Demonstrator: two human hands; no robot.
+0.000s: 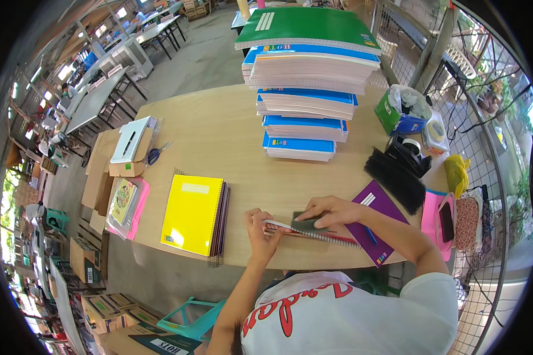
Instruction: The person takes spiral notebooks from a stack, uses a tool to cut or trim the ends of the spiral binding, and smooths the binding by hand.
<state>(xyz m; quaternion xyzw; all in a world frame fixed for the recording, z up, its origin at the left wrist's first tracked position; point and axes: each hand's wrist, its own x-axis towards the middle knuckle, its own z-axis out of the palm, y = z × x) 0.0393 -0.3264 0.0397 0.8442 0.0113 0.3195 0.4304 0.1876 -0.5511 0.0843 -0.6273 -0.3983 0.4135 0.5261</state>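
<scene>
1. Head view looks down on a pale wooden table (pixel 219 136), where a person in a white shirt with red lettering works at the near edge.
2. The left hand (pixel 259 228) pinches the left end of a spiral-bound notebook (pixel 314 233) that lies flat at the table's near edge, its wire spine facing the person.
3. The right hand (pixel 330 211) presses a small dark grey block (pixel 309 225) down onto that notebook, fingers curled over it.
4. A purple notebook (pixel 378 228) with a white label strip lies just right of the hands, a blue pen (pixel 371 235) resting on it.
5. A yellow-covered stack of spiral notebooks (pixel 194 214), bearing a pale rectangular label near the top, sits to the left.
6. A tall stack of blue-covered notebooks (pixel 305 100), topped by a green one (pixel 305 26) with white stripes, stands at mid-table.
7. A bundle of black binding combs (pixel 395 180) lies to the right, near a black tape dispenser (pixel 410 154) and a green-and-blue box (pixel 400 112).
8. Brown cartons (pixel 103 177) crowd the table's left end, one carrying a white device (pixel 130 139), with blue-handled scissors (pixel 155 155) beside it.
</scene>
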